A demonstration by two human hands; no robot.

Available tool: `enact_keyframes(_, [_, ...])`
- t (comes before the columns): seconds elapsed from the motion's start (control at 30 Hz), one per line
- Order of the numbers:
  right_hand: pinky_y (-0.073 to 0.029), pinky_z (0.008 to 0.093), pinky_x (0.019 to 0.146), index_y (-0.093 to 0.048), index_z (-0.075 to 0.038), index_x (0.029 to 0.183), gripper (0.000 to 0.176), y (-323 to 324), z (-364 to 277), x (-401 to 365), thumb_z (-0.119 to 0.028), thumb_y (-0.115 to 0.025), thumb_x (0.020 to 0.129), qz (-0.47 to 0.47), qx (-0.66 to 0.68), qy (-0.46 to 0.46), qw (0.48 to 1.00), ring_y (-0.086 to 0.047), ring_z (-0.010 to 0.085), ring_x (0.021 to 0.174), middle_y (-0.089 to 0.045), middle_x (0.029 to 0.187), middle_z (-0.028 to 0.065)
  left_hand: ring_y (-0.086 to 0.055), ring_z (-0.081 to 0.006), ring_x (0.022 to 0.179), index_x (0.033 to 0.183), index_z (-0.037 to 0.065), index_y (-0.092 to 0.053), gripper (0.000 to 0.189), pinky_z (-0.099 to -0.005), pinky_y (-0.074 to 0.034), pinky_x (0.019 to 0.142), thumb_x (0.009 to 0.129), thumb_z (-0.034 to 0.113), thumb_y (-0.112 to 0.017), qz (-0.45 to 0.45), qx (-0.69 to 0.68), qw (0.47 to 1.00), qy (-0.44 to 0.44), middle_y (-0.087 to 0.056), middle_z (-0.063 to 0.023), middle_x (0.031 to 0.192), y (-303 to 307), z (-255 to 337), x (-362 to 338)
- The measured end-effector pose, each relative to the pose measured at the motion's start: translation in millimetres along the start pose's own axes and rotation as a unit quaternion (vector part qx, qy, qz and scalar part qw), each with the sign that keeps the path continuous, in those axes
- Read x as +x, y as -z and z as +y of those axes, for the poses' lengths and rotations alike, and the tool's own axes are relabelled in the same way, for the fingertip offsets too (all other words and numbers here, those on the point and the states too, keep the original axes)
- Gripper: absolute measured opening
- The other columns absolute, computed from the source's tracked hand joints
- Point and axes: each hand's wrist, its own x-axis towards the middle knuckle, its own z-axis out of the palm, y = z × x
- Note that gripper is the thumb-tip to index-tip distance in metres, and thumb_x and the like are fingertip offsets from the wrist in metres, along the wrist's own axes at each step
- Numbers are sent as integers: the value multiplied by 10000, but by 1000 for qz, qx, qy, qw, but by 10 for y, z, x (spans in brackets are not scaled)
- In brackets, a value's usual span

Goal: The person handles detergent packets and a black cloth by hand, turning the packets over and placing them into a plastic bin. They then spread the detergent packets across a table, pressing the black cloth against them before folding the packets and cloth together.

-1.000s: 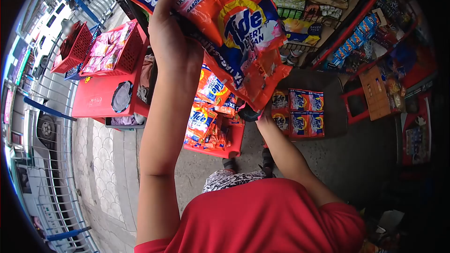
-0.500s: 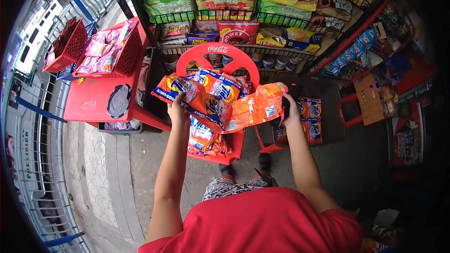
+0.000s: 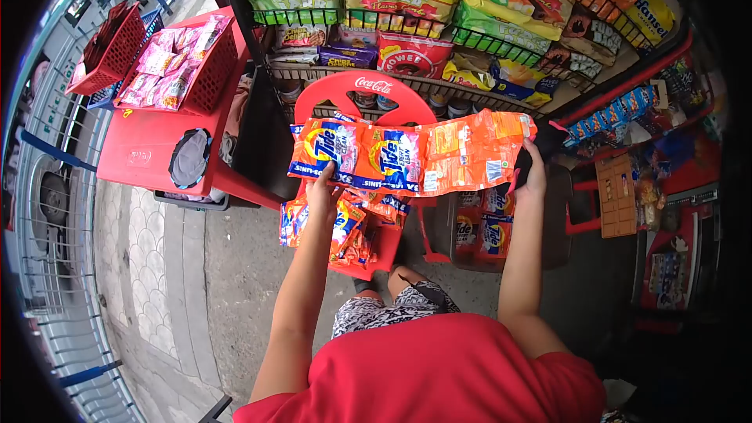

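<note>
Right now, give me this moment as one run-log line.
left hand: grips sachet strip | right hand: grips strip's other end | strip: stretched flat above red chair | chair seat: more sachets

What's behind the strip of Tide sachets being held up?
The red Coca-Cola chair: its backrest top shows above the sachet strip, and loose sachets on its seat show below. The strip covers the lower backrest. Left hand and right hand hold it.

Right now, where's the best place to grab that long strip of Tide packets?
Take the strip of Tide sachets by its two short ends, from below, as the left hand and right hand do. It is long and limp; gripped mid-strip, it would probably sag.
</note>
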Motion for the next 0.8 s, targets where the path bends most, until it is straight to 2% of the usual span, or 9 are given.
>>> enact_keyframes(0.07, [-429,278,777,-522,-21,1025,326,-2,45,197,-104,-614,723,38,-30,20,999,-550,165,894,-571,979,61,-549,-139,775,936,111,-507,308,-310,-404,664,712,259,-657,8,117,990,80,-568,3,832,240,-302,133])
enact_keyframes(0.17, [-460,287,715,-531,-23,991,317,145,375,677,-79,-636,697,59,-156,116,979,-570,168,826,-570,931,56,-559,-137,764,921,86,-527,263,-263,-401,598,722,218,-637,11,169,957,234,-589,-29,821,560,-570,214])
enact_keyframes(0.2, [-432,258,723,-527,-43,956,351,14,370,674,-22,-679,640,69,-134,77,986,-535,126,815,-542,889,16,-559,-137,764,921,86,-527,263,-263,-401,598,722,218,-637,21,165,958,233,-589,-29,821,676,-631,228])
enact_keyframes(0.27, [-432,259,722,-525,-44,961,360,-100,390,753,-25,-682,638,39,-127,47,990,-536,127,812,-542,886,15,-562,-143,818,999,42,-526,290,-236,-423,620,728,109,-604,33,89,989,110,-584,-76,936,809,-626,116])
enact_keyframes(0.37, [-434,260,719,-522,-37,973,373,-254,443,770,-31,-687,639,15,-135,21,990,-540,128,804,-544,896,19,-557,-236,920,1129,-61,-419,438,-289,-475,774,701,-88,-506,129,294,945,-63,-519,-181,1046,934,-457,32])
enact_keyframes(0.43, [-436,261,717,-522,-34,975,372,-346,466,737,-31,-687,643,13,-155,49,987,-545,129,799,-546,901,23,-539,-272,961,1190,-48,-355,515,-331,-464,815,695,-113,-484,126,145,976,-100,-471,-195,1118,851,-204,-127])
enact_keyframes(0.57, [-439,259,713,-525,-26,964,355,-368,536,652,-31,-688,649,2,-172,59,983,-550,128,792,-552,899,25,-485,-271,1052,1265,50,-287,617,-360,-440,849,696,-146,-422,-42,-81,996,-24,-382,-190,1236,428,451,-543])
enact_keyframes(0.77, [-421,260,748,-533,-24,973,403,-807,929,354,-78,-723,623,31,-283,102,953,-546,134,821,-571,918,39,-475,-266,1064,1288,112,-269,657,-378,-440,855,697,-125,-427,-179,-130,975,10,-363,-175,1261,135,961,-715])
enact_keyframes(0.8, [-418,262,756,-532,-25,977,417,-889,1029,332,-87,-730,615,23,-295,120,948,-546,135,826,-571,928,42,-504,-209,1020,1308,128,-233,702,-353,-437,862,697,-116,-478,-200,-111,973,12,-387,-151,1240,117,1007,-698])
